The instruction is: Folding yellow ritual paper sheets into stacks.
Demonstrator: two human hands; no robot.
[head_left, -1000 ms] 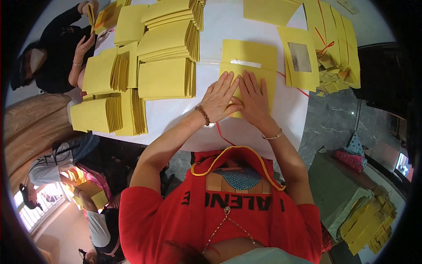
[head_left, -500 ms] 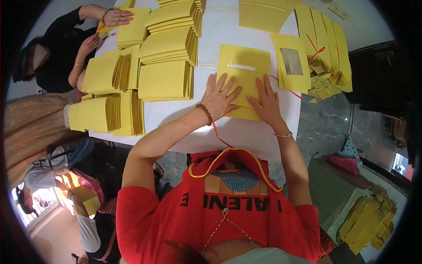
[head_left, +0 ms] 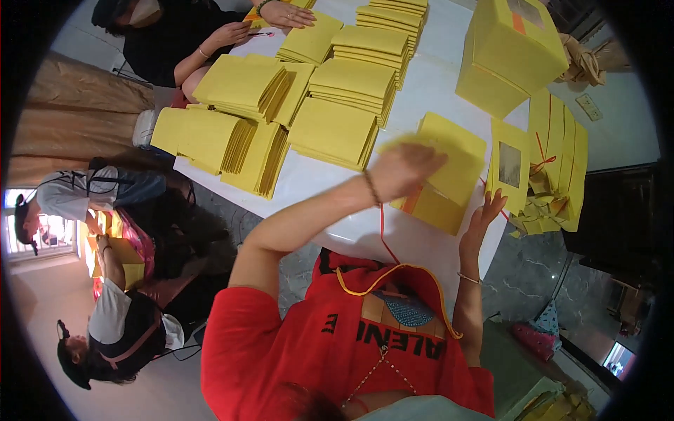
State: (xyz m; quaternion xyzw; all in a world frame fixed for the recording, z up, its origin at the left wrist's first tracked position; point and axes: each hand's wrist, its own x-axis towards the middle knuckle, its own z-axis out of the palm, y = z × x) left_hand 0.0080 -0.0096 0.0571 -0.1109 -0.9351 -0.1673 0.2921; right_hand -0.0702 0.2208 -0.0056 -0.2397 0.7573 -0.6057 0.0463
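A flat yellow paper piece (head_left: pixel 449 158) lies on the white table in front of me. Over its left part is my left hand (head_left: pixel 407 168), smeared by motion, so its fingers cannot be made out. My right hand (head_left: pixel 483 219) is at the table's right side with fingers stretched out. Its fingertips are at the lower edge of a yellow piece with a window cut-out (head_left: pixel 509 165); whether they touch it I cannot tell. A red ribbon (head_left: pixel 383 235) hangs over the near table edge.
Stacks of folded yellow paper (head_left: pixel 333 133) cover the table's left side. A yellow box (head_left: pixel 512 56) stands at the far right, beside a bundle tied with red ribbon (head_left: pixel 562 154). A co-worker's hands (head_left: pixel 284 14) rest at the far left. More people (head_left: pixel 133 316) work at lower left.
My left hand has lifted off the flat yellow piece and moves over it. My right hand has slid off it to the right, towards the windowed piece. The view has turned.
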